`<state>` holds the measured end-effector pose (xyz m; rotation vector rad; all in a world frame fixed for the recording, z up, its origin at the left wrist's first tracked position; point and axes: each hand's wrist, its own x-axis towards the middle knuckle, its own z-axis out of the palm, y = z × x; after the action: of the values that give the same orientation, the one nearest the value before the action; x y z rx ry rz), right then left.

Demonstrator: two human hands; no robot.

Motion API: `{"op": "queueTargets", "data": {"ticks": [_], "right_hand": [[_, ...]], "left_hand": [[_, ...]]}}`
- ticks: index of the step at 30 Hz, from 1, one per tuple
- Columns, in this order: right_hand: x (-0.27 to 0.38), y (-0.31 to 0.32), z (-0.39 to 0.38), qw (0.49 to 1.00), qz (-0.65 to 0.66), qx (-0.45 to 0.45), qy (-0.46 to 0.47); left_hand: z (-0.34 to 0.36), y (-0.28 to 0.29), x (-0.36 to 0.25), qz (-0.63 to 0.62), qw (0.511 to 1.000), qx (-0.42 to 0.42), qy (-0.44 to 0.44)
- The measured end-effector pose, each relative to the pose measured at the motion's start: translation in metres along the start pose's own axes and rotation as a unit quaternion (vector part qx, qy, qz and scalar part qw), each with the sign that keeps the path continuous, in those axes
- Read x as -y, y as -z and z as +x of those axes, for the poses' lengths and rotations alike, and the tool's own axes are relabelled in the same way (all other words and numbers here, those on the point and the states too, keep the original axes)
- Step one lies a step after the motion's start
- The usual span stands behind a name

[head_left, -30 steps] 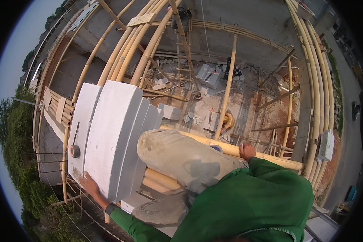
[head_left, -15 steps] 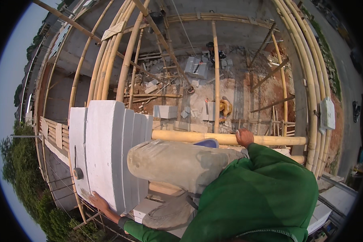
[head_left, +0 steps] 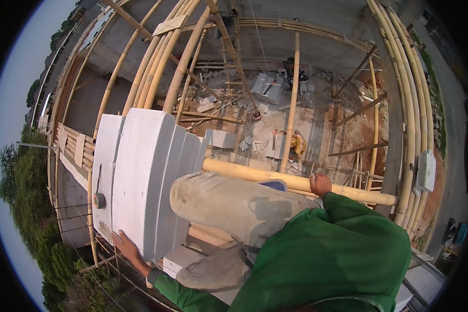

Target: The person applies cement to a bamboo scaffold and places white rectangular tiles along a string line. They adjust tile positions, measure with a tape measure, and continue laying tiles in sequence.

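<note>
The left hand, fingers extended and not gripping, rests on the near end of a row of at least four white blocks, which is at the left of one bent knee. The right hand has its fingers closed around one thick bamboo pole. On the leftmost block there lies one small round grey object, with one thin dark rod by it.

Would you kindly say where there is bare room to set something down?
The broad face of the large white block looks bare, between the slab bearing the round roll and the stepped blocks, with the left hand at its near edge. Crowded: the ground below, strewn with rubble and pale blocks; the right hand grips the bamboo pole.
</note>
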<state>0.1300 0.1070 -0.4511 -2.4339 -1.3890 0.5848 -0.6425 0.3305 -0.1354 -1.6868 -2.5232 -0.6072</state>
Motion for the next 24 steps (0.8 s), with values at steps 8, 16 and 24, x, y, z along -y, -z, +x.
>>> {"op": "queueTargets", "data": {"ticks": [8, 16, 24], "right_hand": [[-0.004, -0.004, 0.0, 1.0, -0.011, 0.017, -0.011], [-0.002, -0.003, 0.001, 1.0, 0.007, -0.008, 0.0], [-0.002, -0.001, 0.001, 0.999, -0.015, 0.038, -0.024]], "left_hand": [[-0.004, 0.002, -0.002, 0.0, 1.0, -0.004, -0.002], [-0.006, 0.004, -0.003, -0.011, 1.0, -0.003, 0.011], [-0.008, 0.007, -0.012, -0.008, 1.0, -0.005, -0.001]]}}
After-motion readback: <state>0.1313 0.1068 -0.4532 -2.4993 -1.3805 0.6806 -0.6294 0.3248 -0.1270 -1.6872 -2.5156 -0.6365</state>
